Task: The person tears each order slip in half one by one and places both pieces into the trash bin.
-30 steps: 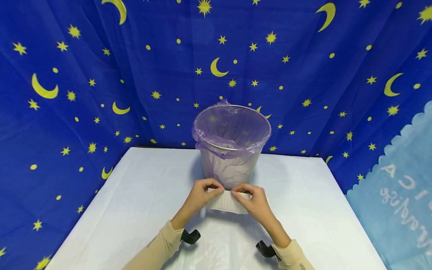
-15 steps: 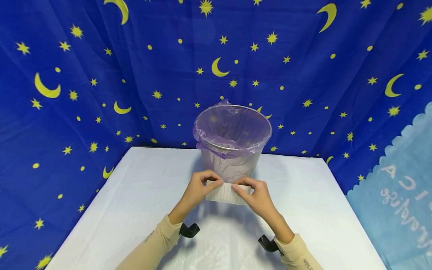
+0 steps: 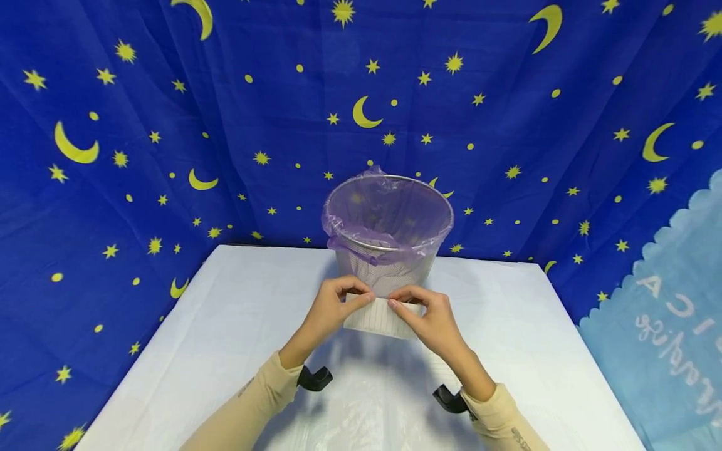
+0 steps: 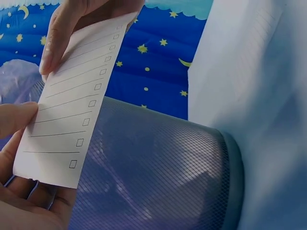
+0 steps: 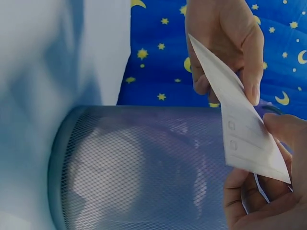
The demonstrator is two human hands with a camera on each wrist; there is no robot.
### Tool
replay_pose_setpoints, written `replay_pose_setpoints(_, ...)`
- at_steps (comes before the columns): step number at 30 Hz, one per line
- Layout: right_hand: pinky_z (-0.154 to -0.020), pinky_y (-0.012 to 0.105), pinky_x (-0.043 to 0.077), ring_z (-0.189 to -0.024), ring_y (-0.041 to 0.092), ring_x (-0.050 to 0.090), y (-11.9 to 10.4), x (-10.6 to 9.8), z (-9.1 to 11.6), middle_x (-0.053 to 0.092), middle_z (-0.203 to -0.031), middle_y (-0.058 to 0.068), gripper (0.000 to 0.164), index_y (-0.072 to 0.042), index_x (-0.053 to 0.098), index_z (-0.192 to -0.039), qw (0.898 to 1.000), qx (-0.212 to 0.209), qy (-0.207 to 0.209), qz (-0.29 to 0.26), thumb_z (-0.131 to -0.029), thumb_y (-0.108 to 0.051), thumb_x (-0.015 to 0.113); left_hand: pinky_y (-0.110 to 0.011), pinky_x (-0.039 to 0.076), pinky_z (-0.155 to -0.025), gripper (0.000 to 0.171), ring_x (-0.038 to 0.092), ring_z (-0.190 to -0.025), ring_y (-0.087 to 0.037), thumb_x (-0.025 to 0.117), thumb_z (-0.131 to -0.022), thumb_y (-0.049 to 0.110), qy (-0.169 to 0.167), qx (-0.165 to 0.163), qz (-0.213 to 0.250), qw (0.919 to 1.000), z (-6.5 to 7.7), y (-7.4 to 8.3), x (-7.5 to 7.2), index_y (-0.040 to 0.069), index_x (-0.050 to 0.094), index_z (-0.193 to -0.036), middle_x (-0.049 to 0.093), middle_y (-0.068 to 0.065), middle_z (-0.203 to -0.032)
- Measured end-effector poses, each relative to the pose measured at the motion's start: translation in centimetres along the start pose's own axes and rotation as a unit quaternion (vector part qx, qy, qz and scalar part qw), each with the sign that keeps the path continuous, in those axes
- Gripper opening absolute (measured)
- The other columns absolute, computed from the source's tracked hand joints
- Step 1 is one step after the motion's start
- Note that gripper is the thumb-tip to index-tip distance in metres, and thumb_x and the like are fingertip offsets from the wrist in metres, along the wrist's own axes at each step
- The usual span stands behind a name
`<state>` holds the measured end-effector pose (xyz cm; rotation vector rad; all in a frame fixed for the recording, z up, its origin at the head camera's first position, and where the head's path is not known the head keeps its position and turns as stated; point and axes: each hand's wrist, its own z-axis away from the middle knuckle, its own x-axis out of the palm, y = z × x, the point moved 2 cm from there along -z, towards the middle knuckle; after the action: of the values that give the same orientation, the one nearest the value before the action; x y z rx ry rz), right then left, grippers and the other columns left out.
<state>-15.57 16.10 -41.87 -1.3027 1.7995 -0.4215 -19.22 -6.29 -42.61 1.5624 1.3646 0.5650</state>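
The white rectangular strip of lined paper (image 3: 376, 316) is held above the white-covered table (image 3: 254, 313), in front of the silver wire-mesh basket (image 3: 389, 275) with its translucent purple plastic liner (image 3: 389, 213). The left hand (image 3: 331, 305) and the right hand (image 3: 431, 316) each pinch its upper edge in a narrow grip, the thumbs close together near the middle. To handle it well, I judge, both pinches should be equally light and level, so that the thin sheet neither creases nor slips. The head view looks down into the basket and places the paper before it, but leaves the markings faint; the left wrist view shows the ruling plainly, with small printed squares (image 4: 92, 103) down one side, while the right wrist view reveals a bend in the sheet
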Motion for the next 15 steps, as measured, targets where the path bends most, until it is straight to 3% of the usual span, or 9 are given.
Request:
replay_pose_setpoints(6, -0.082, 0.025, 0.058, -0.087, 0.009, 0.074, -1.2, -0.6, -0.6, 0.080, -0.091, -0.008, 0.007, -0.020, 0.081, -0.098, 1.000, 0.005, 0.002, 0.005, -0.094, -0.014, 0.081, -0.026, 0.053, -0.075, 0.005, 0.067, -0.089, -0.015, 0.078, -0.097, 0.015, -0.001, 0.007, 0.000, 1.0000, -0.5, 1.1, -0.1, 0.010, 0.081, -0.097, 0.076, -0.006, -0.095)
replay_pose_setpoints(11, -0.080, 0.024, 0.058, -0.085, 0.009, 0.074, -1.8, -1.0, -1.0, 0.079, -0.090, -0.008, 0.004, -0.017, 0.081, -0.097, 1.000, -0.002, 0.002, 0.009, -0.094, -0.014, 0.081, -0.032, 0.057, -0.083, 0.004, 0.069, -0.095, -0.018, 0.079, -0.096, 0.011, -0.003, 0.014, 0.011, 0.9998, -0.8, 2.1, -0.2, 0.008, 0.080, -0.097, 0.076, -0.007, -0.096)
replay_pose_setpoints(15, -0.079, 0.023, 0.057, -0.085, 0.010, 0.073, -2.3, -1.4, -1.3, 0.079, -0.090, -0.008, 0.005, -0.013, 0.081, -0.097, 1.000, -0.006, 0.001, 0.012, -0.096, -0.018, 0.080, -0.030, 0.056, -0.084, 0.004, 0.070, -0.096, -0.018, 0.079, -0.096, 0.010, -0.003, 0.019, 0.010, 0.9998, -1.0, 2.7, -0.3, 0.007, 0.080, -0.097, 0.076, -0.008, -0.097)
